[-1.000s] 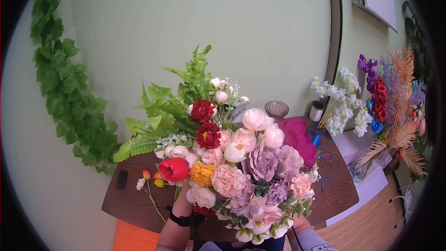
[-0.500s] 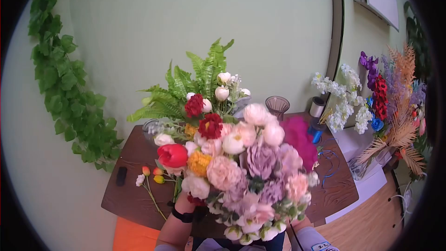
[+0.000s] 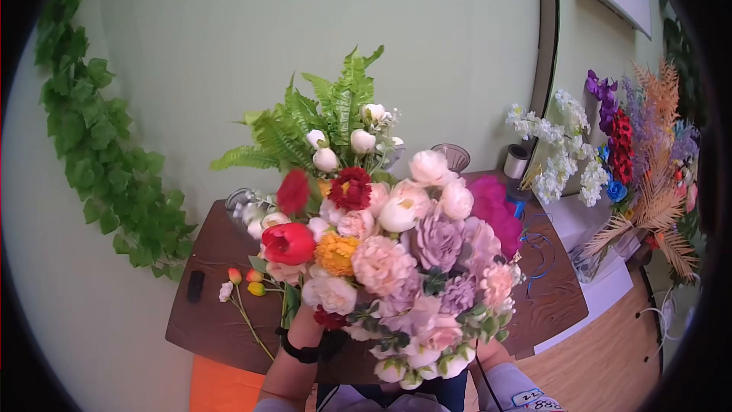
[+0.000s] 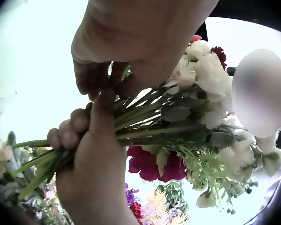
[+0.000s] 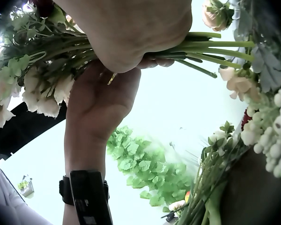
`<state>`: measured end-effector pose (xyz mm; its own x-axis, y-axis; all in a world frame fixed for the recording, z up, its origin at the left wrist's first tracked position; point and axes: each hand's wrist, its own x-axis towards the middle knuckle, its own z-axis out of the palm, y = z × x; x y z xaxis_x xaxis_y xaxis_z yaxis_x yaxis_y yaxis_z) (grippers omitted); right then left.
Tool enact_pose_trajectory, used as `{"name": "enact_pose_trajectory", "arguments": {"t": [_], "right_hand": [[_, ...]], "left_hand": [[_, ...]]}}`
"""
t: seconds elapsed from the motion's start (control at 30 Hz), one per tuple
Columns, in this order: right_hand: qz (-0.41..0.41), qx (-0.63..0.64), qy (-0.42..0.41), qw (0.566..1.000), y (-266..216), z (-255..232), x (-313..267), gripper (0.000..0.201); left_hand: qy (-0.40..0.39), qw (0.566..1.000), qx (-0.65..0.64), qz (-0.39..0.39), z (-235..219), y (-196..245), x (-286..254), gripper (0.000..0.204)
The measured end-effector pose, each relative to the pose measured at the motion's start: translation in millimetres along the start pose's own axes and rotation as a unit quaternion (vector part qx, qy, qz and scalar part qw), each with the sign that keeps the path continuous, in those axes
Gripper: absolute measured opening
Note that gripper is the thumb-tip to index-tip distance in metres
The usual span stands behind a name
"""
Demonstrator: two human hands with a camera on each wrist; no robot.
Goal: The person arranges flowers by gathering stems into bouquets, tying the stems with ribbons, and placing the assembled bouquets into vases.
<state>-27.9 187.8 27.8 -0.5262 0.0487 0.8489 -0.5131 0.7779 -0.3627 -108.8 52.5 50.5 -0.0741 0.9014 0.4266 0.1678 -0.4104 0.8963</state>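
Observation:
A large mixed bouquet (image 3: 385,265) of pink, lilac, white, red and yellow artificial flowers, with fern leaves (image 3: 335,95) at its far side, is held up over the table. My right hand (image 4: 91,140) grips its gathered green stems (image 4: 150,124), the cut ends sticking out beyond the fist. My left hand (image 5: 103,101), with a black band at its wrist, is close beside that grip. Its fingers and thumb come together at the stems, and a thin yellowish strip (image 5: 111,78) shows between them. In the head view the blooms hide both hands.
Loose tulips (image 3: 254,281) lie at the left of the brown table (image 3: 217,320), near a small black object (image 3: 196,286). A glass vase (image 3: 450,157) and a ribbon spool (image 3: 516,160) stand at the back. Blue ribbon (image 3: 540,259) lies right; more flowers (image 3: 637,160) stand beyond.
The fern leaves have swung right and upward, uncovering a glass vessel at the table's left. A dark red bloom has shifted left and blurs. Both forearms stay in nearly the same place.

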Motion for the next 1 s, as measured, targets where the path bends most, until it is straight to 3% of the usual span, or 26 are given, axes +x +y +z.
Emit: {"name": "enact_pose_trajectory", "arguments": {"t": [0.9, 0.93, 1.0], "right_hand": [[-0.030, -0.052, -0.036, 0.998, 15, 13, 9, 0.014], [-0.031, -0.052, -0.037, 0.997, 16, 16, 9, 0.014], [-0.031, -0.053, -0.039, 0.997, 15, 20, 7, 0.014]], "left_hand": [[-0.027, 0.975, 0.184, 0.121, -5, -13, -63, 0.039], [-0.085, 0.970, 0.224, 0.051, -7, 1, -59, 0.045], [-0.079, 0.972, 0.218, 0.046, -8, 1, -62, 0.044]]}}
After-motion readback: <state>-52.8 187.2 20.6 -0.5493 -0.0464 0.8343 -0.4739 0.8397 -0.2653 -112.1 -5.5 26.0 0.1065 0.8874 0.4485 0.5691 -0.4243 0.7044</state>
